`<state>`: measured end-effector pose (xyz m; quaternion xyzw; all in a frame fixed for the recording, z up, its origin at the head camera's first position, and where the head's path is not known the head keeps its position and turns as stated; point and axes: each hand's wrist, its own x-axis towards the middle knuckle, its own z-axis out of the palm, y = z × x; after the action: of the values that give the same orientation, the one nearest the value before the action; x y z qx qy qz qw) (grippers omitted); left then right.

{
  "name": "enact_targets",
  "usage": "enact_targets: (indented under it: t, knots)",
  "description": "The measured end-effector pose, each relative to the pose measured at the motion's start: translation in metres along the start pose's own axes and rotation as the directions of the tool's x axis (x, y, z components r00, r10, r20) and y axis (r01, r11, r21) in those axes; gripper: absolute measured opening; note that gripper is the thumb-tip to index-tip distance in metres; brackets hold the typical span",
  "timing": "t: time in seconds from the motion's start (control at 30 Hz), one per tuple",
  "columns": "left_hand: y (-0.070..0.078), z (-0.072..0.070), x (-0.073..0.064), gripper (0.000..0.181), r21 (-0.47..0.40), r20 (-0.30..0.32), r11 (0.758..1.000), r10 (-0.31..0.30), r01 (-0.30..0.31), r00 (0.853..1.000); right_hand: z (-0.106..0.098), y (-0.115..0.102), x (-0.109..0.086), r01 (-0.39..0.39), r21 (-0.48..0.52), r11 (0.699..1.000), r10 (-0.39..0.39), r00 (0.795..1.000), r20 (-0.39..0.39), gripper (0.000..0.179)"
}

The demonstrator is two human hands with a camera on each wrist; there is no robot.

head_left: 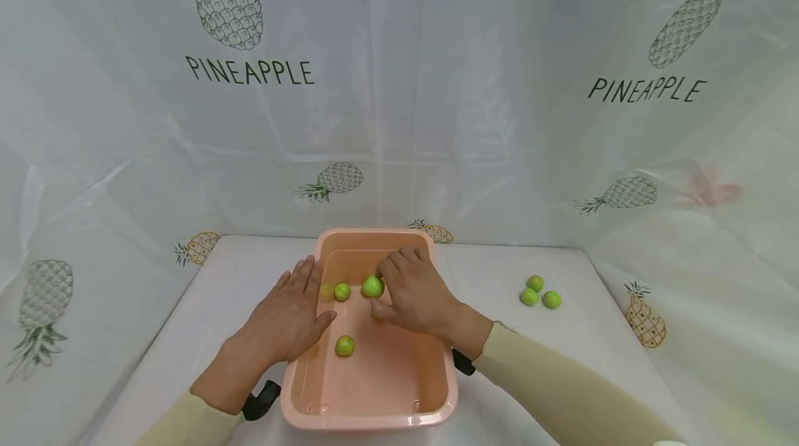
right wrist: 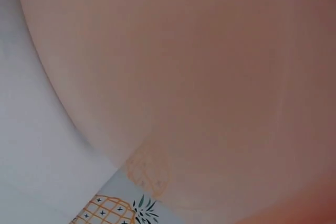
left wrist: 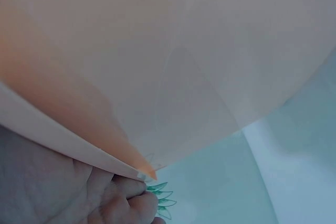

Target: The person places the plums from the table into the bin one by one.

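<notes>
At the tub (head_left: 387, 380), inward-angled hands (head_left: 284, 321) (head_left: 417, 293)

A white table (head_left: 487, 272) fills the lower middle of the frame, its sides spreading apart toward the bottom. On it, at lower centre, stands a rectangular pink bin (head_left: 368, 422), its long sides running up the frame. Right of centre, well apart from the bin, three small, round green fruits (head_left: 529, 297) lie clustered near the far edge.

"PINEAPPLE" (head_left: 250, 71) at left, "PINEAPPLE" (head_left: 648, 89) at right, on whitish sheeting (head_left: 468, 127)
</notes>
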<state>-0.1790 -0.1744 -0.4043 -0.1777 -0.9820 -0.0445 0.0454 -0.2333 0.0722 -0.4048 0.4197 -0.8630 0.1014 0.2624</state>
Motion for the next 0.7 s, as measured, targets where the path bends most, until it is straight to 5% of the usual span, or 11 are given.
enact_targets:
  t: [0.7]
  knots:
    - [-0.0011, 0.0004, -0.0004, 0.084, -0.012, -0.018, 1.000, 0.018, -0.018, 1.000, 0.0103, -0.0078, -0.0029, 0.025, -0.086, 0.996, -0.021, 0.998, 0.052, 0.026]
